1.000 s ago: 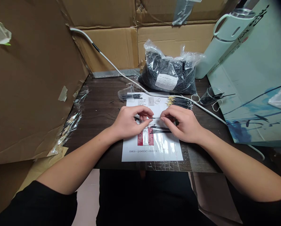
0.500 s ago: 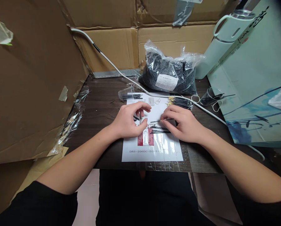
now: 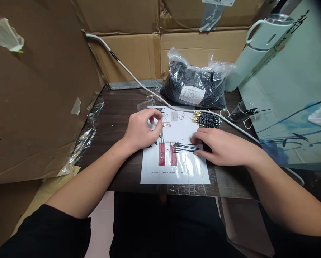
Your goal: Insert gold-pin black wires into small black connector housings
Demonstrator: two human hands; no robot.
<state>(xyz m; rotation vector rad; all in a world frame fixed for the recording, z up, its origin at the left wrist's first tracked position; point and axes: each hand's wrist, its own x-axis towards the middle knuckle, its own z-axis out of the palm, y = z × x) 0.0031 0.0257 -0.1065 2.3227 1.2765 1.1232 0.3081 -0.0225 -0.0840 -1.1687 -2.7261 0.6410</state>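
My left hand is over the upper left of a printed white sheet, its thumb and index fingertips closed together. Anything between those tips is too small or hidden to make out. My right hand has thumb and fingers apart at the right ends of several thin black wires. These wires lie side by side, their left ends at a red and clear flat piece on the sheet. Above that piece is a small red and white piece. Short black bits lie partly under my left hand.
A bundle of black wires with gold-coloured ends lies beyond my right hand. Behind it are a white cable and a clear bag of black pieces. Clear cups and a pale bottle stand nearby. Cardboard walls enclose the table.
My left hand has moved left and away from me, and its fingertips have come together. My right hand has moved right; its fingers have spread from the single wire they pinched.
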